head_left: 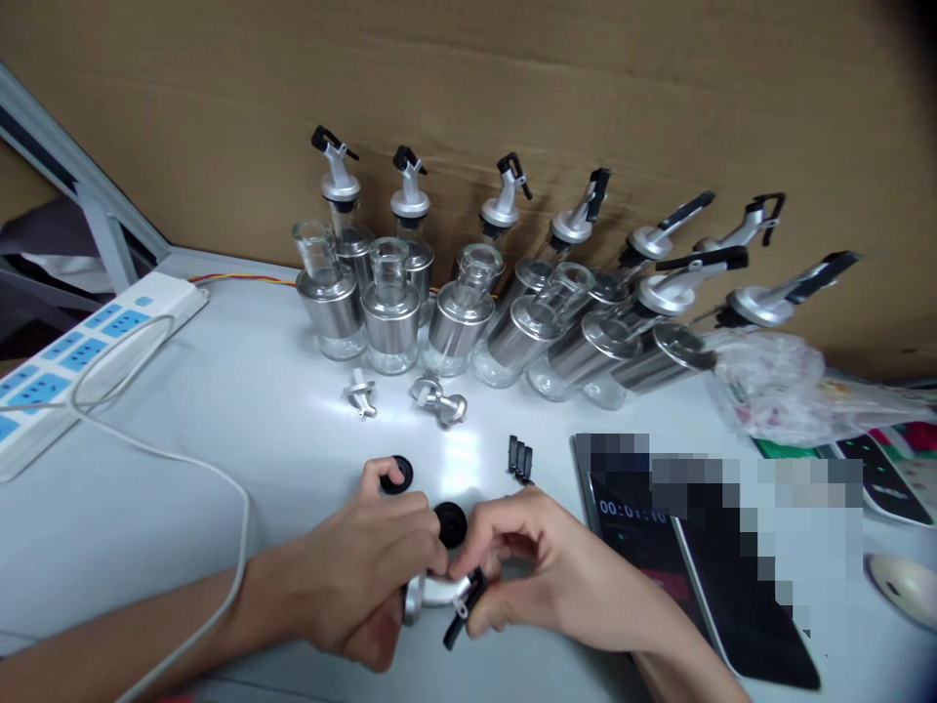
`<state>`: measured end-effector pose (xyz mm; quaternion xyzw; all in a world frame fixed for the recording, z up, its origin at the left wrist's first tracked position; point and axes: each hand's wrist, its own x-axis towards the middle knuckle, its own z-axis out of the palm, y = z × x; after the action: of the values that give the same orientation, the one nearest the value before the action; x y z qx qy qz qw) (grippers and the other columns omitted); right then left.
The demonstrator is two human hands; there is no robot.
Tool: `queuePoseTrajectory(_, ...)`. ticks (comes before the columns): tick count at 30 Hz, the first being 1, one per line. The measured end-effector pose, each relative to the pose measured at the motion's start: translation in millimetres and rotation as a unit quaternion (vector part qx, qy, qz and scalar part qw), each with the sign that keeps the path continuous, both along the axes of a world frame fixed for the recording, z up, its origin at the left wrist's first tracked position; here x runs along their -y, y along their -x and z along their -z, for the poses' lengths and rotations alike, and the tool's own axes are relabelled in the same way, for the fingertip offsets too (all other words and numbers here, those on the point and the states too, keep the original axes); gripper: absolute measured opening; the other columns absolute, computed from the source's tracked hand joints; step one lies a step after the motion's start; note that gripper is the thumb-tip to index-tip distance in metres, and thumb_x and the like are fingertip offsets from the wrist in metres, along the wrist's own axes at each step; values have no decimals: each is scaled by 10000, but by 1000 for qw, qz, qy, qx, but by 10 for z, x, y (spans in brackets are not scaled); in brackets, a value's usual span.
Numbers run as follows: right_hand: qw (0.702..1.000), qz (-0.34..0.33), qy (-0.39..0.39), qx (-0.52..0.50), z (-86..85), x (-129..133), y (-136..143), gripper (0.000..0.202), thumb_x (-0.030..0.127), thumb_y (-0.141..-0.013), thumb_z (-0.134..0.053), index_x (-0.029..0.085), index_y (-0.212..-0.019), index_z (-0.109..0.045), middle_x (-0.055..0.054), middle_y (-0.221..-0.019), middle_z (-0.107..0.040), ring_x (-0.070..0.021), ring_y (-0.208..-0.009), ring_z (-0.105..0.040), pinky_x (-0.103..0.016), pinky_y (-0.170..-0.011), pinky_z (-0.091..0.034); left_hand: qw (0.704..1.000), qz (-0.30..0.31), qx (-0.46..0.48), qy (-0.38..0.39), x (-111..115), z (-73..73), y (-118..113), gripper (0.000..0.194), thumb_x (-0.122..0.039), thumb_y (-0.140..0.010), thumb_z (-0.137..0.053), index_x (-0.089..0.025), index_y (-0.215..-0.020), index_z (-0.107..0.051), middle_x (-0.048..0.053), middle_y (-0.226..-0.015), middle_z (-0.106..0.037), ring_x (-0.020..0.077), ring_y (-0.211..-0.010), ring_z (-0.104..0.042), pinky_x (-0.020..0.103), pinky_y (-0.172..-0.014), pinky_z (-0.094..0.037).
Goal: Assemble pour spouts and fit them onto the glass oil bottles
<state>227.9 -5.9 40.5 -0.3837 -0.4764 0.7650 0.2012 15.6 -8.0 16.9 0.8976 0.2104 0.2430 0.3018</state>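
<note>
- The left hand grips the silver spout, which is between both hands, above the table.
- The right hand pinches the black lever at the spout's tip.
- The step seems to be fitting this lever; next move calls for steady left hold and precise finger pressure.

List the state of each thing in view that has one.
Left hand: closed around held pourer
Right hand: pinching held pourer's tip
Held pourer: black lever at tip
Four left front bottles: necks open
Other bottles: topped with pourers
Loose pourers: off bottles, no levers
Loose levers: side by side
Black discs: off bottles
Timer phone: screen lit
Plastic bag: crumpled
</note>
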Motion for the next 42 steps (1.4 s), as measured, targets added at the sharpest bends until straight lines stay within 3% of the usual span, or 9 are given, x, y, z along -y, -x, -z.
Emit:
queuePoseTrajectory(6, 998, -5, 52, 18, 28, 32, 15, 213, 93, -525, -845, 163, -656, -692, 47, -524, -619, -64, -471, -543, -176, -443, -405, 999, 25, -32, -16, -18, -54, 19, 273, -120, -644, -412, -210, -900, -381, -52, -687, -499, 150, -609, -453, 344, -734, -222)
queuePoseTrajectory(13, 995, 34, 97, -8, -41, -9, 35, 212, 79, -520, -852, 153, -676, -728, 24, -515, -666, -41, -409, -534, -145, -405, -402, 998, -42, 37, 16, 62, 94, -24, 217, -175, -685, -328, -225, -888, -386, -56, -663, -407, 152, -571, -386, 358, -740, -205)
queuePoseTrajectory(18, 988, 40, 127, -77, -37, -2, 52, 175, 123, -566, -856, 172, -706, -765, 30, -500, -659, -47, -404, -558, -131, -386, -410, 998, -37, 43, 7, 60, 47, -32, 157, -206, -702, -355, -215, -858, -361, -57, -673, -408, 146, -569, -400, 353, -712, -197)
queuePoseTrajectory(26, 986, 50, 97, -127, -1, -3, 46, 201, 148, -638, -836, 202, -828, -798, 29, -511, -644, -47, -437, -546, -139, -432, -442, 995, -75, 51, -44, -8, -2, 1, 256, -181, -638, -356, -208, -882, -427, -53, -668, -465, 144, -581, -448, 371, -727, -197)
queuePoseTrajectory(31, 983, 61, 97, -144, 6, 16, 66, 259, 75, -639, -817, 224, -849, -791, 25, -578, -689, -30, -459, -550, -125, -484, -466, 994, -90, 51, -47, -16, 25, 3, 248, -182, -633, -353, -210, -863, -440, -53, -661, -461, 143, -579, -448, 384, -744, -185)
queuePoseTrajectory(39, 979, 94, 115, -137, -39, 38, 80, 498, -72, -551, -782, 231, -932, -676, 79, -660, -667, -44, -504, -609, -135, -530, -511, 994, -92, 48, -46, -15, -1, 13, 238, -166, -664, -340, -216, -885, -414, -59, -654, -449, 144, -590, -438, 366, -728, -181)
queuePoseTrajectory(42, 979, 106, 114, -129, -54, 38, 74, 450, -49, -537, -792, 212, -850, -602, 78, -639, -659, -51, -504, -605, -136, -510, -493, 994, -86, 45, -47, -12, -7, 12, 237, -163, -660, -330, -213, -878, -408, -58, -653, -445, 143, -581, -434, 369, -725, -180)
